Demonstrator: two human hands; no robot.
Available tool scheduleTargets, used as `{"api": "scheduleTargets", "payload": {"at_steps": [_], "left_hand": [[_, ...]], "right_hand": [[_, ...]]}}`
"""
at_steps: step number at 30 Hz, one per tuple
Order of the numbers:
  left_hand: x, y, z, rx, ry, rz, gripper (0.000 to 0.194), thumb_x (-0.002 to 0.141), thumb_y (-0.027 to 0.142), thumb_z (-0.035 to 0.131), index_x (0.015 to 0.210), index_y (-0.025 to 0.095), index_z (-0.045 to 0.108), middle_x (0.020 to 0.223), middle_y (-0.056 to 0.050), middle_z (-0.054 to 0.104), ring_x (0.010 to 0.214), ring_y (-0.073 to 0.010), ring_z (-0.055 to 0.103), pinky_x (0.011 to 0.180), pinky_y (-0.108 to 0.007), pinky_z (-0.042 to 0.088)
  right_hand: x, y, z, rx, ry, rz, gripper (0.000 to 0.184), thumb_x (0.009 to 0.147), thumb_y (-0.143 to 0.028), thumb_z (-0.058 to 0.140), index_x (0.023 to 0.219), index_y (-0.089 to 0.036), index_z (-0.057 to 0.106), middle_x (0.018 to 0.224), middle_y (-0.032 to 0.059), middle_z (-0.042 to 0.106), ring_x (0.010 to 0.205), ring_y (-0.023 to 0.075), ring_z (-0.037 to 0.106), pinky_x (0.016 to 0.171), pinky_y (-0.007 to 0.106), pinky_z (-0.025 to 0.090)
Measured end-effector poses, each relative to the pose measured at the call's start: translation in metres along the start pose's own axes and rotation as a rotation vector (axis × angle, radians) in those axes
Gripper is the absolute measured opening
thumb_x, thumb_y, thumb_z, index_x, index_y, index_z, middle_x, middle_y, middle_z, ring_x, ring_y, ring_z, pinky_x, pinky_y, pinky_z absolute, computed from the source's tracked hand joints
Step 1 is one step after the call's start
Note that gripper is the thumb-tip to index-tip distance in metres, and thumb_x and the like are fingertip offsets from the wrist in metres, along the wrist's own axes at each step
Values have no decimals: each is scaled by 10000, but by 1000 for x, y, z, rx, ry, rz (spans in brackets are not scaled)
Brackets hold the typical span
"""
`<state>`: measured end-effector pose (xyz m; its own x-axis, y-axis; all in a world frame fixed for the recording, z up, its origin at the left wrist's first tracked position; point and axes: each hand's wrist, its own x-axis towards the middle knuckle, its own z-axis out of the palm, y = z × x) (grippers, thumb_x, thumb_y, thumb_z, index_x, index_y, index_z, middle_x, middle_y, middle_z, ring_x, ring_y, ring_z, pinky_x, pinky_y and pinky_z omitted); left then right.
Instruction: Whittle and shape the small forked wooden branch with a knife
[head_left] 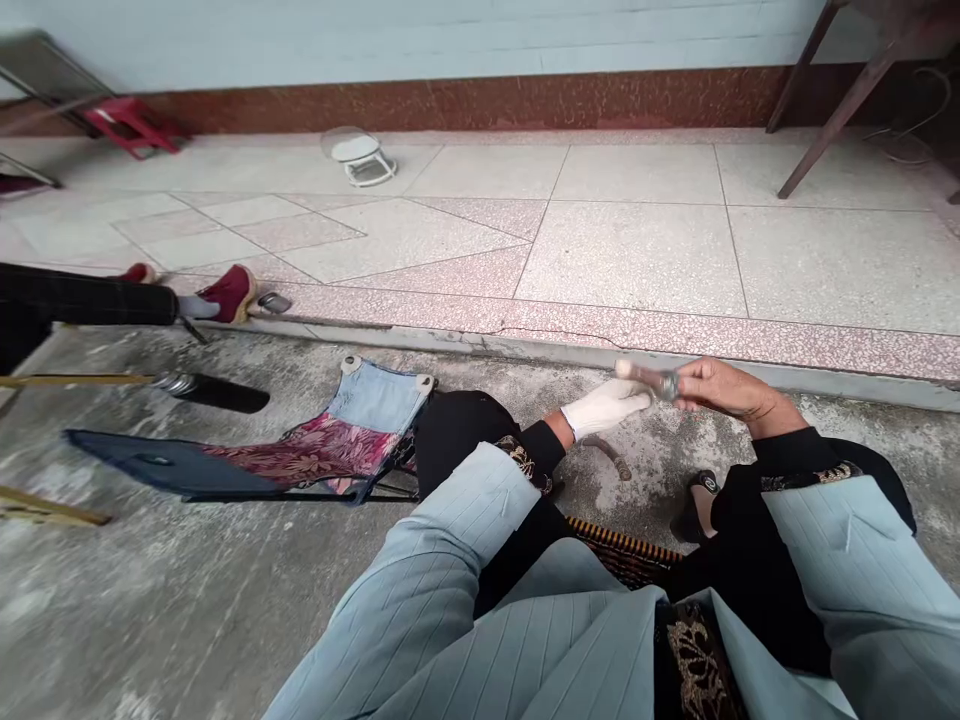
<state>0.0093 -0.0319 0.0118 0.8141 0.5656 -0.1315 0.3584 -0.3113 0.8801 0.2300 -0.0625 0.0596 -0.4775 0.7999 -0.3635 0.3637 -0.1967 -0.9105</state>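
Note:
My right hand (724,388) is bare and closed around one end of a short brown rod-like thing (649,378), blurred by motion. It has a pale rounded tip and a greyish band near my fingers; its exact kind cannot be made out. Just below and left of it is my left hand (609,408), in a white glove, with its fingers stretched toward the rod. Whether the glove touches the rod is unclear. On the concrete beneath my hands lies a curved brown piece (609,455) with a thicker end.
A folding lounger (300,460) stands at my left. Beyond it are a black bottle-like cylinder (229,392) and another person's red shoe (231,293). A raised tiled step (637,250) runs ahead, with a small white stool (364,158), a red stool (135,125) and dark table legs (840,120).

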Motion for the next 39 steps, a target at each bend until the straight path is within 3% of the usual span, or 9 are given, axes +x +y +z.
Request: {"api": "scheduleTargets", "payload": {"at_steps": [3, 6, 13, 19, 22, 27, 32, 35, 39], "left_hand": [[0, -4, 10, 91, -93, 22, 350, 927, 399, 383, 879, 158, 633, 737, -19, 608, 639, -132, 522, 625, -249, 370], [1, -8, 14, 253, -154, 82, 306, 909, 405, 432, 860, 185, 639, 760, -19, 611, 680, -148, 533, 639, -253, 350], [-4, 0, -5, 378, -199, 175, 313, 914, 388, 417, 820, 182, 633, 674, 1, 554, 600, -128, 465, 582, -250, 304], [-9, 8, -22, 262, -166, 107, 253, 872, 334, 478, 887, 160, 661, 749, 3, 606, 688, -123, 511, 655, -219, 345], [-6, 8, -22, 176, -100, 96, 271, 876, 345, 467, 910, 144, 645, 822, -6, 623, 738, -126, 531, 705, -223, 371], [-2, 2, -4, 41, 4, -25, 348, 922, 398, 386, 924, 134, 612, 782, -23, 612, 666, -119, 517, 649, -238, 379], [1, -4, 13, 105, -134, 4, 360, 930, 431, 372, 898, 171, 620, 731, -4, 598, 620, -115, 510, 604, -229, 353], [2, -5, 10, 228, -166, 69, 310, 912, 397, 413, 886, 182, 635, 788, -8, 614, 685, -125, 531, 629, -227, 348], [0, -1, -8, 329, -109, 83, 299, 901, 376, 422, 885, 171, 639, 763, -1, 606, 670, -125, 513, 620, -230, 336]], "right_hand": [[11, 8, 1, 57, 437, 38, 580, 797, -699, 434, 773, -150, 619, 706, 70, 616, 562, 135, 508, 557, 273, 415], [21, 14, 0, -282, 524, 243, 552, 782, -671, 487, 760, -143, 644, 687, 85, 618, 598, 176, 541, 556, 290, 389], [22, 18, -5, -762, 112, 389, 477, 763, -616, 571, 765, -156, 695, 773, 109, 662, 696, 224, 595, 579, 302, 383], [7, 11, -1, -462, -474, 241, 473, 715, -636, 633, 715, -168, 705, 613, 27, 622, 553, 137, 533, 546, 265, 386], [4, 1, 1, -286, -574, 101, 439, 726, -594, 650, 777, -161, 708, 656, 16, 637, 559, 110, 524, 568, 248, 405], [6, 4, -3, -64, -80, -14, 445, 775, -591, 601, 780, -150, 663, 689, 24, 628, 561, 108, 514, 561, 247, 412], [16, 19, -8, -58, 522, 114, 536, 759, -673, 544, 723, -145, 625, 646, 53, 609, 536, 131, 508, 530, 268, 389], [21, 22, -13, -438, 553, 304, 511, 775, -645, 542, 734, -147, 652, 627, 67, 607, 575, 169, 540, 550, 287, 364], [19, 21, -14, -742, 267, 403, 479, 791, -609, 558, 714, -151, 675, 676, 99, 630, 654, 209, 575, 579, 304, 354]]}}
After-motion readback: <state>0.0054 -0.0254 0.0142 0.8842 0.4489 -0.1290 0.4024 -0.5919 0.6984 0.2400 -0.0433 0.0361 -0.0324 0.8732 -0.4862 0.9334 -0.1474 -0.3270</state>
